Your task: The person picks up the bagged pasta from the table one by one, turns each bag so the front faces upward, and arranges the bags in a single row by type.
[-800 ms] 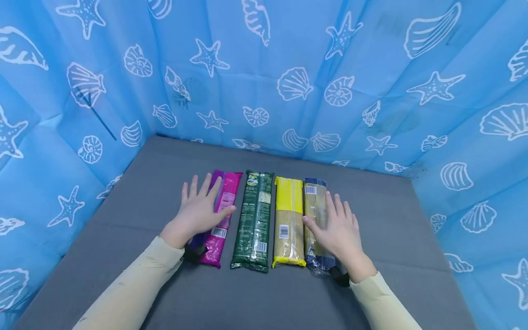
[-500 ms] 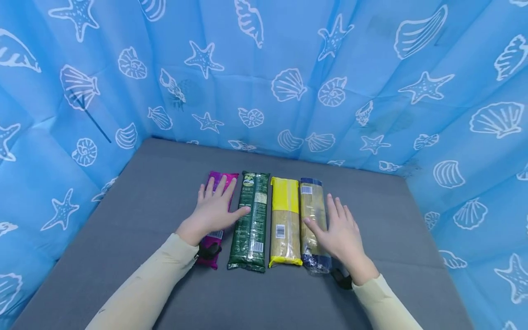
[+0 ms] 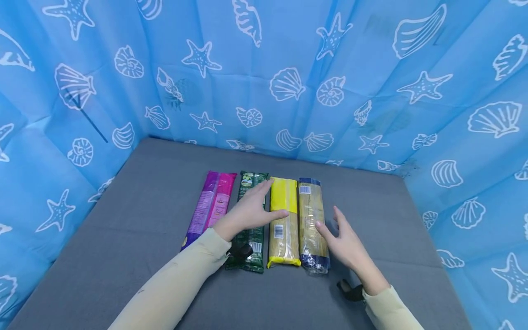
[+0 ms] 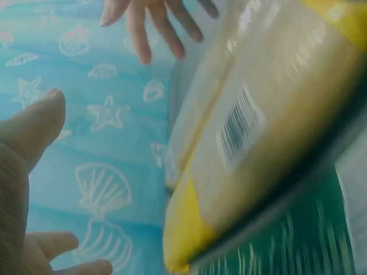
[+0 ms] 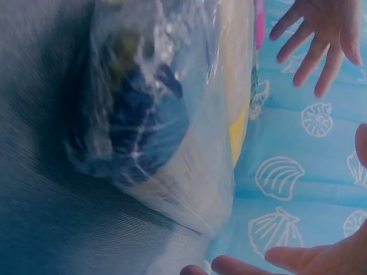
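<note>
Side by side lie a pink and purple packet (image 3: 208, 206), a dark green spaghetti packet (image 3: 256, 238), a yellow-ended packet of dried noodles (image 3: 284, 229) and a clear noodle packet with dark blue ends (image 3: 312, 215). My left hand (image 3: 247, 211) hovers across the green packet with fingers extended; its thumb overlaps the yellow-ended one in the head view. In the left wrist view a barcode (image 4: 241, 129) shows on that packet, well apart from the fingers. My right hand (image 3: 348, 245) is beside the blue-ended packet, thumb and fingers spread apart. Neither hand holds anything.
A grey cloth-covered table (image 3: 165, 174) bears the packets. Blue curtains (image 3: 247, 82) printed with white shells and starfish enclose its back and sides. A black strap (image 3: 350, 291) is at my right wrist, another (image 3: 241, 252) at my left.
My left hand has swept right, from over the pink packet to over the green one. My right hand has drawn slightly right and back, turning onto its edge. The packets stay in place.
</note>
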Demonstrator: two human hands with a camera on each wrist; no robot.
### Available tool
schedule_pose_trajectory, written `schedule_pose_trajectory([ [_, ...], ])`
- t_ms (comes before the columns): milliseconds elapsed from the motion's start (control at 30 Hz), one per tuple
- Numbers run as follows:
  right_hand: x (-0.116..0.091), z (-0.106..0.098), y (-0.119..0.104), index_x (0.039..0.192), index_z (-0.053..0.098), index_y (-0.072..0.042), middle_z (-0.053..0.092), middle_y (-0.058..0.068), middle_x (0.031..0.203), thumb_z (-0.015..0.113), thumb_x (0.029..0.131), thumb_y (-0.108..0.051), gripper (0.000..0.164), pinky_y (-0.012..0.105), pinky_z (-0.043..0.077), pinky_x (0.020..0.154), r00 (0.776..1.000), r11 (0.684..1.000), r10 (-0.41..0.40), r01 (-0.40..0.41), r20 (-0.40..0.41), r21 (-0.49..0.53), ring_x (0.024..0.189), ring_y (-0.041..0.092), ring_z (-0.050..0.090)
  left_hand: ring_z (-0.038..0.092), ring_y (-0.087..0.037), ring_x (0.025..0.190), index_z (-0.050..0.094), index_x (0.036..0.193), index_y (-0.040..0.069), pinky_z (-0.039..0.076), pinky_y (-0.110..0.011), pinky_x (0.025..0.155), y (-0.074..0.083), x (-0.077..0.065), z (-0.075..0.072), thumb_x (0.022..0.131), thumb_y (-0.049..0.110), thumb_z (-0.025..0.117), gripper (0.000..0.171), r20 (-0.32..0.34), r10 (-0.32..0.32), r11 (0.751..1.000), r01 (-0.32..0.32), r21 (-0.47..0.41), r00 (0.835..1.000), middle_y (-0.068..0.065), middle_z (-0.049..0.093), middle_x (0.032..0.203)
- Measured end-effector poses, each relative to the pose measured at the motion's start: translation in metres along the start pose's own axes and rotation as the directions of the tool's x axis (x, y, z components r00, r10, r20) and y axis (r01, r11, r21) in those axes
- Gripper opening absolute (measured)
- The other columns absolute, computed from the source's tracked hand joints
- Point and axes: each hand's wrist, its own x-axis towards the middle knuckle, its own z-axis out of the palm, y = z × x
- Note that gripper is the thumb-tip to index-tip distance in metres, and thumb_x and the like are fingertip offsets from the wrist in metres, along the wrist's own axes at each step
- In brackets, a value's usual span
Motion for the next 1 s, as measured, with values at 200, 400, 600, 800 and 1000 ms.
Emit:
schedule_pose_trajectory([
  [200,-0.008,-0.003,0.002,0.156,0.0,-0.012,0.019,0.029,0.153,0.039,0.097,-0.06,0.085,0.062,0.032,0.103,0.992,0.975,0.077,-0.095,0.099,0.199,0.136,0.048,0.027,0.03,-0.026,0.14,0.016,0.156,0.028,0.035,-0.052,0.105,0.02,0.014,0.018,0.073,0.073,0.066,0.107,0.029,0.011,0.977,-0.004,-0.215,1.0,-0.003,0.026,0.157],
  [400,-0.014,-0.002,0.008,0.155,0.006,-0.005,0.024,0.032,0.149,0.043,0.098,-0.056,0.085,0.052,0.045,0.096,0.983,0.906,0.134,-0.172,0.124,0.387,0.132,0.047,0.034,0.047,-0.027,0.128,0.023,0.154,0.03,0.046,-0.048,0.095,0.037,0.022,0.042,0.065,0.074,0.072,0.111,0.023,-0.024,0.945,0.03,-0.327,0.999,-0.005,0.039,0.15],
  [600,-0.016,0.002,0.013,0.154,0.01,-0.005,0.029,0.027,0.145,0.047,0.096,-0.057,0.086,0.045,0.052,0.089,0.967,0.826,0.183,-0.25,0.178,0.505,0.128,0.043,0.04,0.057,-0.023,0.114,0.025,0.155,0.022,0.052,-0.039,0.084,0.044,0.028,0.059,0.074,0.06,0.076,0.103,0.049,-0.021,0.94,0.037,-0.34,0.999,-0.008,0.046,0.144],
  [800,-0.013,0.005,0.019,0.153,0.012,-0.006,0.031,0.026,0.146,0.06,0.096,-0.04,0.082,0.044,0.051,0.09,0.963,0.832,0.168,-0.253,0.21,0.493,0.126,0.039,0.043,0.061,-0.022,0.109,0.026,0.154,0.018,0.053,-0.035,0.081,0.046,0.033,0.067,0.083,0.036,0.077,0.089,0.115,-0.047,0.915,0.089,-0.394,0.992,-0.013,0.053,0.137],
  [1000,-0.009,0.01,0.022,0.152,0.016,-0.004,0.036,0.024,0.145,0.066,0.093,-0.032,0.083,0.041,0.051,0.088,0.964,0.85,0.167,-0.248,0.208,0.465,0.119,0.033,0.05,0.061,-0.016,0.109,0.029,0.153,0.016,0.052,-0.028,0.082,0.051,0.036,0.078,0.085,0.025,0.077,0.084,0.138,-0.086,0.942,0.125,-0.311,0.987,-0.008,0.056,0.134],
])
